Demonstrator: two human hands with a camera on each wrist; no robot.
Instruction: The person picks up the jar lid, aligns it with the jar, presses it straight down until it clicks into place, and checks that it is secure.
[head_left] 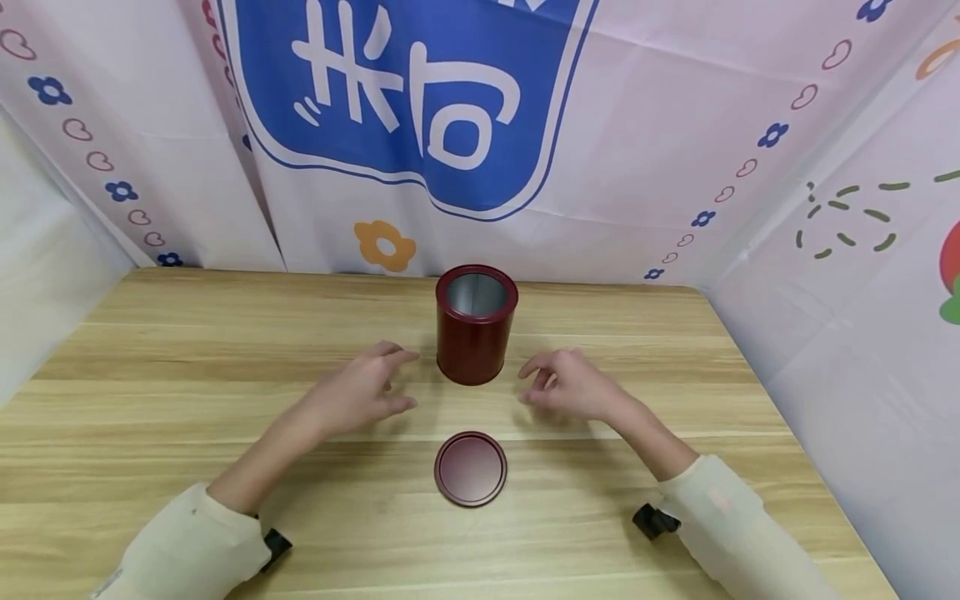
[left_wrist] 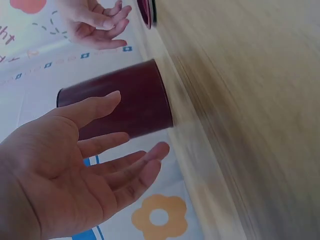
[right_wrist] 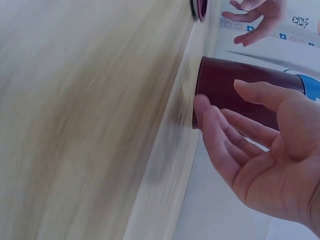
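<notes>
A dark red tin can [head_left: 471,346] stands upright near the back of the table, its round mouth uncovered and its silvery inside showing. In front of it, the round red lid [head_left: 471,469] lies flat on the wood. My left hand [head_left: 362,390] hovers left of the can with its fingers loosely spread, apart from it. On the other side my right hand [head_left: 573,385] is held likewise, fingers slightly bent and nothing between them. Both wrist views show the can [left_wrist: 120,100] beyond the fingers, and the lid [right_wrist: 201,9] at the top edge.
The wooden table [head_left: 150,442] ends at the back against a white cloth backdrop [head_left: 622,150] with a blue printed emblem. Another printed cloth [head_left: 847,317] borders the right side. Black wrist mounts [head_left: 654,521] stick out from beneath the sleeves.
</notes>
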